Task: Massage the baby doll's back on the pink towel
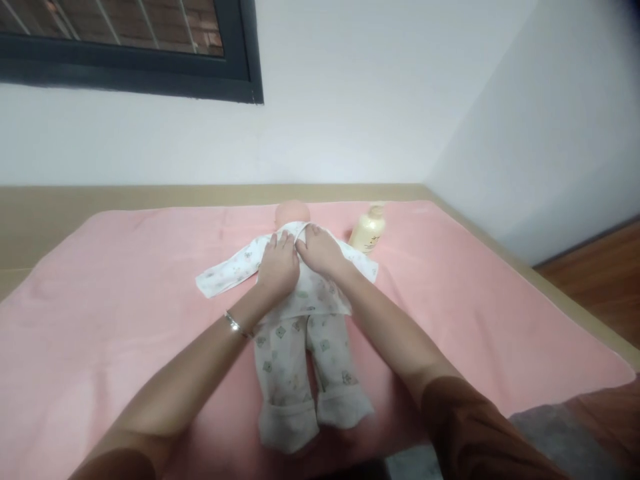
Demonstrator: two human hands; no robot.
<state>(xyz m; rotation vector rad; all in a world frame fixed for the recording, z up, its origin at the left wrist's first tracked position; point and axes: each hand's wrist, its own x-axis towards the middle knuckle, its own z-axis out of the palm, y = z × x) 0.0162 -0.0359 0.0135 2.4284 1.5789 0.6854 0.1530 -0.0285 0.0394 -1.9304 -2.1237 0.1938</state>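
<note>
A baby doll lies on its back, its bare head (293, 213) toward the wall. It wears a white patterned long-sleeved baby shirt (307, 303) and matching trousers (285, 360) with turned-up cuffs. At the chest, my left hand (279, 265) is closed on the shirt front, its fingers bent over the cloth. Beside it, my right hand (320, 250) pinches the shirt near the neckline. Both hands hide part of the collar and front edge. One sleeve (233, 270) stretches out to the left; my right forearm partly covers the other.
A pale yellow bottle (367, 230) leans to the right of the doll's shoulder. Underneath is a pink mat (150, 280) on a wooden surface with a raised edge (345, 193). A white wall and a dark-framed window (245, 60) stand behind.
</note>
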